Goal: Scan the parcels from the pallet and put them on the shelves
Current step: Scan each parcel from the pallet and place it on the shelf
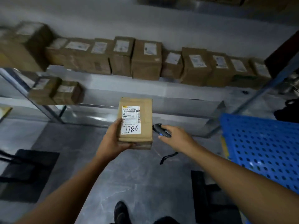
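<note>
Scanning step in hand, parcel (135,125) held before the shelves (123,83).
The cardboard parcel is gripped by the fingers (128,145) of the left hand (111,139), label (131,120) up; the barcode scanner (161,131) is clasped in the right hand (177,138) just beside it. Next, the scanner must be aimed at the label.

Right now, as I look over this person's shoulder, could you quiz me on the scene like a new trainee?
1. True or false: the left hand grips the labelled parcel.
2. What does the right hand hold? A) a tape roll B) a handheld scanner C) a pen
3. Fill in: the perforated pallet on the person's right is coloured ____.

Key: 1 true; 2 B; 3 blue.
</note>
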`<state>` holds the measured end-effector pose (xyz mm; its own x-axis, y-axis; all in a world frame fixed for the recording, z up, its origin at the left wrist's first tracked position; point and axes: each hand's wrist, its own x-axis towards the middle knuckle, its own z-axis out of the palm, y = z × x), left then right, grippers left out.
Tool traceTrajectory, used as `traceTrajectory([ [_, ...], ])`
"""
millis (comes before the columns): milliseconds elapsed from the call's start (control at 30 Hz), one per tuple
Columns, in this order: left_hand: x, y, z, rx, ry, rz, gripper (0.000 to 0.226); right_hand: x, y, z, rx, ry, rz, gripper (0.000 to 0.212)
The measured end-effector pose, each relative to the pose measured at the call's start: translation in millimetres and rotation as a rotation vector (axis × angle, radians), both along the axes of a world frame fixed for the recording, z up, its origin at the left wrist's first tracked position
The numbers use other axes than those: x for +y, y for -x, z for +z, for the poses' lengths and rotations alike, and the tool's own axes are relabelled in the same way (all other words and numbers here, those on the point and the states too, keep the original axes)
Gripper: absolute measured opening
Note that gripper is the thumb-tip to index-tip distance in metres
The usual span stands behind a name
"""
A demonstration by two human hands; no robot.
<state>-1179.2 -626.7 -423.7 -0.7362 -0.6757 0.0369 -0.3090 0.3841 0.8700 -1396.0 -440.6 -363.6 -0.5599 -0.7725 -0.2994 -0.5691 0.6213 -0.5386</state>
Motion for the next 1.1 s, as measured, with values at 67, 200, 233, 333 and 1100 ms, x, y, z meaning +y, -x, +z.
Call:
traceTrajectory([
  [67,-42,-11,-2,-0.017,0.012,0.038,0.123,-48,-5,-2,0.015,-0.004,0.035,0.06],
  [200,-117,-17,-15,-0.07,0.012,0.077,0.124,-133,-2,-15,-0.001,-0.037,0.09,0.06],
  [233,-134,-16,-20,-0.081,0.011,0.083,0.125,-152,1,-21,-0.012,-0.043,0.098,0.059],
  [333,-183,-7,-41,-0.113,-0.018,0.112,0.126,-209,16,-46,-0.033,-0.067,0.124,0.054],
  [1100,-542,3,-294,-0.272,0.031,0.16,0.113,-586,6,-324,-0.238,-0.059,-0.006,0.04],
])
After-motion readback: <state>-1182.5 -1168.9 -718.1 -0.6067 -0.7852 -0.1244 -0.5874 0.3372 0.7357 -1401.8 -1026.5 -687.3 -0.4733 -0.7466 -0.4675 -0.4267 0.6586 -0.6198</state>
